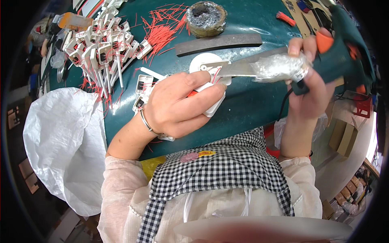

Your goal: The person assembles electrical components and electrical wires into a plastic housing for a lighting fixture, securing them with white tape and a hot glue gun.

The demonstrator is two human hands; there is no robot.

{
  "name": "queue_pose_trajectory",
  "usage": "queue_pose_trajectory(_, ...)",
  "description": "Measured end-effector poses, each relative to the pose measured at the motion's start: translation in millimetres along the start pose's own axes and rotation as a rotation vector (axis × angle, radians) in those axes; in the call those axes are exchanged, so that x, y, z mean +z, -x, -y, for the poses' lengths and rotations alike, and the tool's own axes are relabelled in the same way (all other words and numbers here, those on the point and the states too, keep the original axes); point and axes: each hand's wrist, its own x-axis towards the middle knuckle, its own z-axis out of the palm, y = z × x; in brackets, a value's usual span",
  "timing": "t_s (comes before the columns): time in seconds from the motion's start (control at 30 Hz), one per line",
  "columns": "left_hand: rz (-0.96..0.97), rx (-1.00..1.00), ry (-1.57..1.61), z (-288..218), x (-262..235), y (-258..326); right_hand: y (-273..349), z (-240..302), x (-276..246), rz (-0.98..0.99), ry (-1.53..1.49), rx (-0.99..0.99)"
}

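My left hand (176,101) grips a white plastic housing (214,106) with thin red wire at its upper end. My right hand (310,75) is wrapped round a dark green, pistol-shaped tool (338,60) with orange parts. Crumpled foil (279,67) covers the front of this tool, and a flat grey metal piece reaches from the foil to the housing's upper end; whether they touch I cannot tell. Beyond my left fingers is a white round piece (202,60). Several more white housings (142,87) lie beside my left wrist, partly hidden by it.
A heap of white handled housings (103,52) fills the table's far left, beside loose red wires (162,34). At the back stand a foil-lined round holder (206,19) and a dark curved bar (219,44). A white sack (67,141) hangs at left; a black cord (284,105) runs below my right hand.
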Motion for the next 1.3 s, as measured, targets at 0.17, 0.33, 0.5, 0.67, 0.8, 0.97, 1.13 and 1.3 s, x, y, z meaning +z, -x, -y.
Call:
queue_pose_trajectory(0.17,-0.023,0.112,0.029,5.4,0.3,-5.4,-0.1,-20.7,-30.7,-0.200,-0.346,0.160)
queue_pose_trajectory(0.33,-0.216,-0.085,0.224,-1.6,-5.4,-1.2,6.7,-7.7,-39.1,-0.273,-0.317,0.062)
queue_pose_trajectory(0.5,-0.782,-0.556,0.245,-7.9,-47.4,-24.0,20.0,14.4,-63.8,-0.340,-0.289,0.025)
queue_pose_trajectory(0.67,-0.362,-0.200,-0.534,-9.6,-79.0,-9.2,27.6,20.0,-88.3,-0.292,0.011,-0.191)
queue_pose_trajectory(0.8,-0.159,-0.314,-0.597,-16.4,-81.3,25.7,32.7,17.7,-121.8,-0.419,0.549,-0.378)
queue_pose_trajectory(0.97,-0.124,-0.530,-0.498,-29.9,-41.7,83.9,15.0,5.2,-137.9,-0.501,0.977,-0.502)
queue_pose_trajectory(1.13,-0.202,-0.682,-0.218,-63.1,-24.2,107.4,15.8,-12.9,-135.4,-0.388,1.333,-0.361)
queue_pose_trajectory(1.3,-0.036,-0.927,-0.368,-76.0,-35.2,135.7,21.1,-23.8,-144.1,-0.232,1.348,-0.290)
